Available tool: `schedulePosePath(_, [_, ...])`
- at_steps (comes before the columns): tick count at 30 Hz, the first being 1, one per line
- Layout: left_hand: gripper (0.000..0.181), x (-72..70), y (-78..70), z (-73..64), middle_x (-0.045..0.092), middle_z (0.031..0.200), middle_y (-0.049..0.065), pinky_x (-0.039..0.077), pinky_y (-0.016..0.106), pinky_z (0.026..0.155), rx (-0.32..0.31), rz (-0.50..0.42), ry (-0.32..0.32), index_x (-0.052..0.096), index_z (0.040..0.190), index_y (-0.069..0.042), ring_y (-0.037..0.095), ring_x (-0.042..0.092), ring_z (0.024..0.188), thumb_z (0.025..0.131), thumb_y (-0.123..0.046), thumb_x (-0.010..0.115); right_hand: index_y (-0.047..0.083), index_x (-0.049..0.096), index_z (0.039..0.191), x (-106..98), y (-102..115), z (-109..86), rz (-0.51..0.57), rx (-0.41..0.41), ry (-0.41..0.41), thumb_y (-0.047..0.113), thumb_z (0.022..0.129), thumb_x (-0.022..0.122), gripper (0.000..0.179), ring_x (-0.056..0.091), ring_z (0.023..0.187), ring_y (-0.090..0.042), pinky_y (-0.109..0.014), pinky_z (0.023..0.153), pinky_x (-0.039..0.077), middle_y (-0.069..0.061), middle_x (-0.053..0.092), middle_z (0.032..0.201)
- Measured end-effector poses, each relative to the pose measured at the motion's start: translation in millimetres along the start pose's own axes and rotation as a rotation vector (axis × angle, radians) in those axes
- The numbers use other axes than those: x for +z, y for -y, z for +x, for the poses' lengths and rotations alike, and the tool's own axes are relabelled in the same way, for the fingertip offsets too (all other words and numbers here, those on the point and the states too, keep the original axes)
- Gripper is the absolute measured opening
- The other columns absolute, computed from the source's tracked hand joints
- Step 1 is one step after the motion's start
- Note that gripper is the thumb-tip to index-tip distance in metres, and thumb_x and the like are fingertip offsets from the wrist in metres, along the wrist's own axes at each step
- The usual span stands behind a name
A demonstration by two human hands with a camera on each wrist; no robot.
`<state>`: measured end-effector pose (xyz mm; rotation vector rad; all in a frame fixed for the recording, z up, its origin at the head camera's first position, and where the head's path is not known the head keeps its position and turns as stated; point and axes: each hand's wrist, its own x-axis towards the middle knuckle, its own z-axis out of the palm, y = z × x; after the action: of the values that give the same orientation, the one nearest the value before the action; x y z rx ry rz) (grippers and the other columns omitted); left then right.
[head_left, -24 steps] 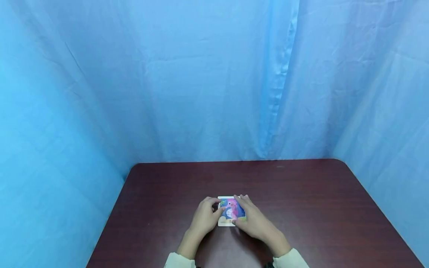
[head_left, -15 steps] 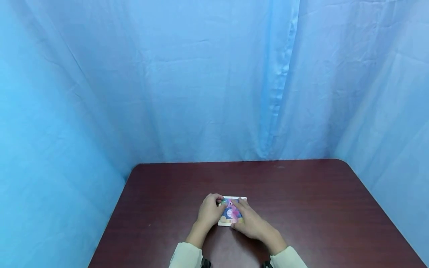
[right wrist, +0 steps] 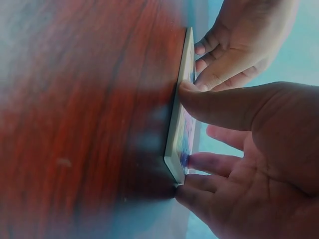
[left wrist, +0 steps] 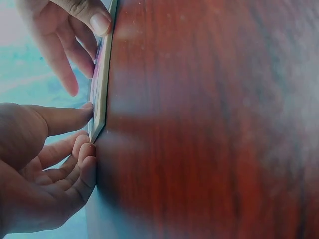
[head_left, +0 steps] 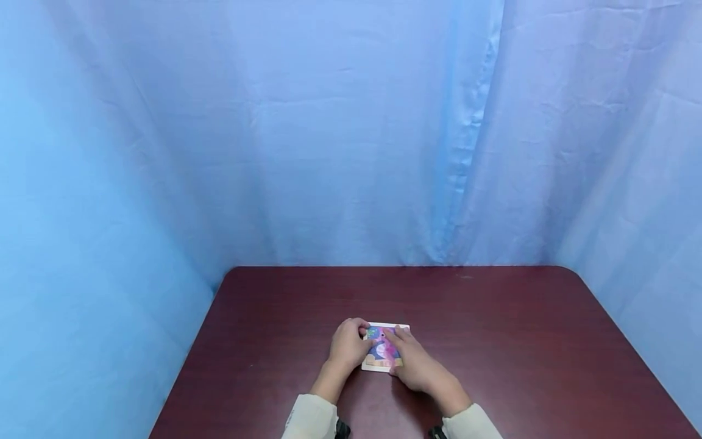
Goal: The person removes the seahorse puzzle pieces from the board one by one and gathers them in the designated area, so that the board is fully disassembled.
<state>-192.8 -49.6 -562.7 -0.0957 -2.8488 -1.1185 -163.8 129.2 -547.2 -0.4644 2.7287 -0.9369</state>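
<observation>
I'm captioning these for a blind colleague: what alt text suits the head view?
A person's left hand and right hand touch opposite sides of a colourful, white-edged picture board on a dark red table. Blue curtains hang behind.

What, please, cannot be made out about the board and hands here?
- Underside of the board: hidden, facing the table, in every view.
- Right part of its picture: covered by right hand, head view.
- Dark items by the sleeves: cut off by the bottom edge, head view.

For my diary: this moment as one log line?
left hand: gripping board, left side; right hand: touching board, right side; board: on table
</observation>
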Motion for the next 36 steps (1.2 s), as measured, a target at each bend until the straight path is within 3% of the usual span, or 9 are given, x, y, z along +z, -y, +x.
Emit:
schedulePosePath(5, [0.029,0.0,-1.2,0.6,0.068,0.083,0.004,0.048,0.031,0.072,0.001,-0.005,0.013,0.076,0.105,-0.002,0.011,0.055,0.074,0.080,-0.010,0.089,0.000,0.053,0.152,2.4,1.2,-3.3,-0.088,-0.007,-0.016,-0.001,0.085,0.075,0.070,0.031,0.155,-0.055,-0.063,0.124,0.033,-0.032,0.038,0.164])
schedulePosePath(11, [0.029,0.8,-0.5,1.8,0.066,0.078,0.000,0.047,0.029,0.071,-0.049,-0.056,0.037,0.075,0.107,-0.003,0.009,0.054,0.071,0.080,-0.007,0.087,-0.002,0.055,0.150,5.7,4.4,-4.3,-0.179,-0.009,-0.028,0.001,0.079,0.065,0.071,0.033,0.155,-0.053,-0.060,0.125,0.034,-0.033,0.040,0.162])
schedulePosePath(16, [0.029,1.4,0.4,3.7,0.064,0.075,-0.003,0.048,0.030,0.072,-0.080,-0.107,0.026,0.075,0.105,-0.003,0.009,0.053,0.071,0.079,-0.006,0.088,-0.001,0.056,0.150,3.6,5.6,-2.4,-0.190,-0.002,-0.028,0.000,0.078,0.064,0.072,0.034,0.155,-0.052,-0.061,0.124,0.035,-0.032,0.042,0.161])
schedulePosePath(22, [0.032,-0.1,0.7,3.5,0.067,0.083,0.004,0.047,0.032,0.074,-0.110,-0.139,0.037,0.073,0.104,-0.004,0.011,0.053,0.074,0.078,-0.006,0.089,0.001,0.055,0.151,5.0,4.9,-2.0,-0.188,0.003,-0.013,0.003,0.082,0.064,0.069,0.033,0.155,-0.053,-0.063,0.123,0.035,-0.032,0.041,0.162])
schedulePosePath(26, [0.031,-1.1,-0.7,4.2,0.068,0.092,0.007,0.048,0.032,0.078,-0.093,-0.149,0.021,0.071,0.104,-0.005,0.015,0.059,0.082,0.077,-0.005,0.088,0.001,0.056,0.150,4.5,5.3,-1.7,-0.177,0.012,-0.004,0.003,0.081,0.064,0.070,0.033,0.155,-0.053,-0.063,0.124,0.034,-0.032,0.040,0.162])
schedulePosePath(29, [0.023,-0.8,-1.6,4.8,0.069,0.094,0.006,0.049,0.032,0.079,-0.088,-0.158,0.011,0.071,0.102,-0.006,0.016,0.062,0.086,0.083,-0.007,0.083,0.001,0.056,0.150,3.3,6.5,-1.7,-0.178,0.024,0.007,0.001,0.079,0.064,0.072,0.032,0.156,-0.052,-0.061,0.124,0.034,-0.031,0.040,0.163])
schedulePosePath(33, [0.010,-0.1,-2.0,6.3,0.070,0.086,0.001,0.047,0.032,0.072,-0.102,-0.189,0.006,0.071,0.101,-0.008,0.013,0.060,0.077,0.091,-0.009,0.075,0.003,0.056,0.150,1.7,8.2,-2.3,-0.189,0.036,0.014,0.002,0.079,0.066,0.072,0.031,0.157,-0.051,-0.060,0.125,0.034,-0.030,0.040,0.164])
schedulePosePath(36, [0.007,1.0,-1.0,7.8,0.070,0.078,-0.002,0.046,0.031,0.067,-0.106,-0.180,-0.045,0.073,0.098,-0.011,0.011,0.058,0.069,0.091,-0.011,0.073,0.004,0.057,0.150,0.4,9.2,-3.1,-0.181,0.047,0.012,0.003,0.080,0.067,0.071,0.031,0.157,-0.050,-0.060,0.125,0.034,-0.029,0.039,0.164])
